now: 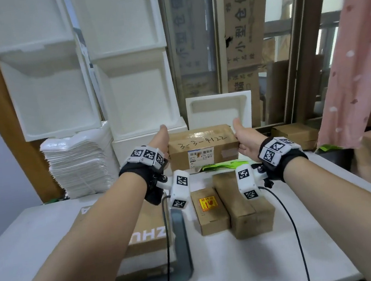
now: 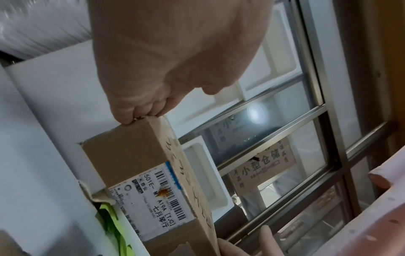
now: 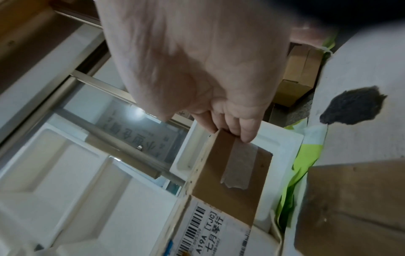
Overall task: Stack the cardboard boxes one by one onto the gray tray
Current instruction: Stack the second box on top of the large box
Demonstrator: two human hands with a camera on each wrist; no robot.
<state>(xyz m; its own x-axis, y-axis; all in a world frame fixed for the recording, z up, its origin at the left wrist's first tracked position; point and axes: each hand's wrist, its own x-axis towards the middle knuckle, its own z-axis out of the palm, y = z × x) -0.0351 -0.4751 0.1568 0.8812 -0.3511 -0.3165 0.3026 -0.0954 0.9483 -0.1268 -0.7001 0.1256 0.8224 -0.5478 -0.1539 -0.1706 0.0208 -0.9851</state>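
Note:
A long cardboard box (image 1: 203, 147) with "3-3-4122" handwritten on top and a barcode label on its front sits between my two hands at the table's far side. My left hand (image 1: 160, 141) grips its left end, thumb up, and its fingers (image 2: 131, 114) curl over the edge of the box (image 2: 122, 155). My right hand (image 1: 246, 138) grips the right end, where its fingers (image 3: 232, 126) hook the taped face of the box (image 3: 232, 173). The gray tray (image 1: 182, 243) lies near left with a large printed box (image 1: 148, 235) on it. I cannot tell whether the held box is lifted.
Two small cardboard boxes (image 1: 210, 213) (image 1: 244, 209) stand side by side mid-table, right of the tray. Green plastic (image 1: 223, 165) lies under the held box. White foam boxes, a pile of foam trays (image 1: 79, 165) and a foam lid (image 1: 219, 111) line the back. A pink curtain (image 1: 354, 54) hangs at right.

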